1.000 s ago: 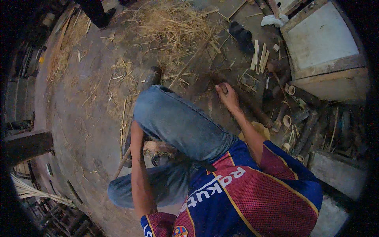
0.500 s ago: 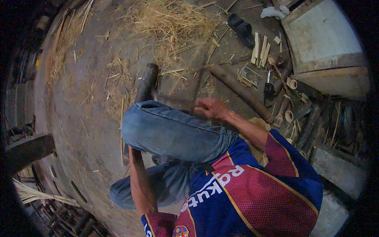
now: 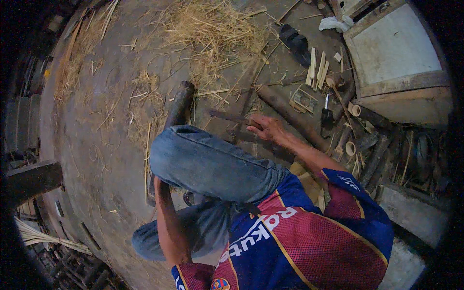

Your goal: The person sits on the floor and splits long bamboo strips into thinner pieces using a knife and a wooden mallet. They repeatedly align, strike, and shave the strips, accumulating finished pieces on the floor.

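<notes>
My right hand (image 3: 266, 128) is closed around the handle end of a dark, long-bladed knife (image 3: 224, 116); the blade points left, past my raised knee, and is slightly blurred. My left forearm (image 3: 166, 212) passes under that knee, and the leg of my jeans (image 3: 208, 162) hides the hand and its fingers. Just beyond the knee a thick dark tube, probably bamboo (image 3: 180, 101), sticks up and away. Its lower part is out of sight behind my leg.
Loose straw-like shavings (image 3: 212, 34) cover the far floor. Right of my hand lie a long dark pole (image 3: 287, 113), pale split strips (image 3: 317, 67), a black sandal (image 3: 294, 41) and a dark-handled tool (image 3: 327, 115). Cut bamboo tubes (image 3: 356, 110) lie beside a whitish panel (image 3: 398, 48).
My right hand has shifted slightly right with the knife, whose blade now shows more clearly. My left arm and the dark tube stay nearly in place.
</notes>
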Demonstrator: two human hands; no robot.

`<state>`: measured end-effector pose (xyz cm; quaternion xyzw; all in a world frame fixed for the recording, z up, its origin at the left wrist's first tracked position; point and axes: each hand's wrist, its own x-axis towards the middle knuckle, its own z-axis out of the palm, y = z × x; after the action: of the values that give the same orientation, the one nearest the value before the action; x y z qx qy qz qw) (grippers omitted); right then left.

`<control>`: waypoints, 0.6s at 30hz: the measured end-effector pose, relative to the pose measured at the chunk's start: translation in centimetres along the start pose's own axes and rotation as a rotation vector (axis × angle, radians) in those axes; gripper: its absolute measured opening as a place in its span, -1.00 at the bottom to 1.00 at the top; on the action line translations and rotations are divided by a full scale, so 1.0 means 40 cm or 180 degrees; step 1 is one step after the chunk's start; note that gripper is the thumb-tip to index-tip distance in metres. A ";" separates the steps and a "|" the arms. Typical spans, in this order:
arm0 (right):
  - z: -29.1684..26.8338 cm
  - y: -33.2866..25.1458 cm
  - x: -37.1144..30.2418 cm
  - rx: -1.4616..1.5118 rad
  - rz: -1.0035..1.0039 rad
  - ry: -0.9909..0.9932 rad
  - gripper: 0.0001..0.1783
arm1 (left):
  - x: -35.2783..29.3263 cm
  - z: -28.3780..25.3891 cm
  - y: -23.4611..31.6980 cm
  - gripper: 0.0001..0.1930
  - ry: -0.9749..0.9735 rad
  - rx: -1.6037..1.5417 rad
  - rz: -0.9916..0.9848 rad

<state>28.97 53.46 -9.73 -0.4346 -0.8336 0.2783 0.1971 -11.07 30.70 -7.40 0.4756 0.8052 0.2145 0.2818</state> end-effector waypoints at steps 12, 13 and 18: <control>-0.174 -0.017 0.089 -0.0101 0.0941 -0.0302 -0.58 | -0.006 -0.002 0.001 -0.74 -0.0045 -0.0082 -0.0004; -0.175 -0.019 0.080 -0.0372 0.0534 -0.0498 -0.56 | -0.008 -0.005 -0.001 -0.73 -0.0031 -0.0091 -0.0015; -0.185 0.241 0.077 -0.0653 0.0327 0.0463 -0.47 | 0.030 0.006 0.025 -0.73 -0.0128 -0.0150 0.0099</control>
<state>37.44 62.71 -9.93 -0.5136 -0.8178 0.1691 0.1970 -10.74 32.26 -7.25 0.4856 0.7866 0.2281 0.3057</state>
